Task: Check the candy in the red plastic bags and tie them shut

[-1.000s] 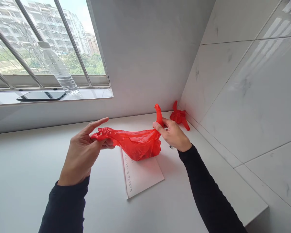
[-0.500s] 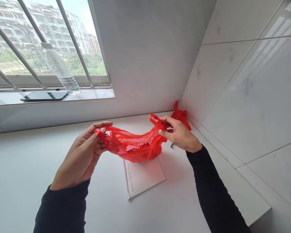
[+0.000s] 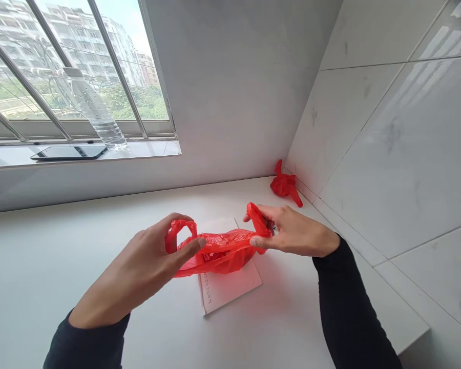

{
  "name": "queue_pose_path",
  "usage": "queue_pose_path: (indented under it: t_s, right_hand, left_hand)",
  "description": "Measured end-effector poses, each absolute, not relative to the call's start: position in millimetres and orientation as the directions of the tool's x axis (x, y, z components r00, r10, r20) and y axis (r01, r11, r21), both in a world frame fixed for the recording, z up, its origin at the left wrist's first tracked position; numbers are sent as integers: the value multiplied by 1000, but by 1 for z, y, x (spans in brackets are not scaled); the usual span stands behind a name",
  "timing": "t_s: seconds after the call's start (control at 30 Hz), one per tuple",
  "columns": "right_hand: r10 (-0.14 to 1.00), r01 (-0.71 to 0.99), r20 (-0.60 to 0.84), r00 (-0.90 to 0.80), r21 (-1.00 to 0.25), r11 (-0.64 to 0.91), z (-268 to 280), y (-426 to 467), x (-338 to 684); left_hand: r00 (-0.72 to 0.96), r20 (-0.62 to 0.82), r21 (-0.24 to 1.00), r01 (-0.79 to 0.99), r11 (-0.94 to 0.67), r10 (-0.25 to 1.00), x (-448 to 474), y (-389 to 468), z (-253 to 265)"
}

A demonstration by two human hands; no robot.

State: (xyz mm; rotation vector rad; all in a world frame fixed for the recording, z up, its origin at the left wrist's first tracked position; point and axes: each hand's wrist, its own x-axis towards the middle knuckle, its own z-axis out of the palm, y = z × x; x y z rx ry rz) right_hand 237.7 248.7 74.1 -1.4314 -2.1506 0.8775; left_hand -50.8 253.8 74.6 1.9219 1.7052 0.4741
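Between my hands hangs a thin red plastic bag (image 3: 230,264), its mouth sagging, with small red packets (image 3: 213,256) partly visible inside. My left hand (image 3: 146,264) has its fingers curled at one handle loop, thumb stretched along the bag's rim. The other handle is pinched in my right hand (image 3: 294,230), between thumb and fingers. Beneath the bag lies a white spiral notebook (image 3: 236,289) on the white table, partly covered from view. A small shiny object (image 3: 275,229) shows by my right fingers, mostly hidden.
In the back right corner sits another red plastic bag (image 3: 284,185), knotted. A clear water bottle (image 3: 98,113) and a dark flat tablet or phone (image 3: 69,152) rest on the windowsill (image 3: 153,148). Tiled wall (image 3: 392,143) borders the table on the right.
Both hands and the bag have come lower and nearer to me. My left hand has shifted right, and a handle loop now stands up at its fingers. The bag's mouth is narrower.
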Motion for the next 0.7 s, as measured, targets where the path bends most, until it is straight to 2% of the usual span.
queue_pose_path:
  t_s: [0.07,0.13,0.27,0.43,0.5,0.6,0.67,0.7]
  right_hand:
    - [935,671,40,-353,-686,282,73,248,237]
    - [953,677,104,-285,-682,277,71,248,236]
    - [965,688,162,-205,-678,260,70,245,234]
    - [962,707,195,-189,-653,271,73,238,233]
    - [947,713,276,-165,-630,308,76,233,233]
    - [850,676,506,-150,-575,461,83,221,227]
    - [759,563,618,-203,-560,607,88,212,218]
    - [729,473,628,-275,-572,671,89,210,213]
  left_hand:
    - [229,-136,487,863,-136,964,-53,253,70]
    - [253,-135,440,882,-171,958,-54,253,67]
    - [195,4,433,884,-178,981,-50,255,66]
    - [68,41,656,751,-78,997,-49,257,73]
    - [15,47,704,709,-44,999,-49,257,75]
    - [-19,63,750,661,-35,998,-47,258,75]
    - [17,49,774,631,-49,999,-43,257,75]
    - [39,42,780,623,-57,998,-41,256,75]
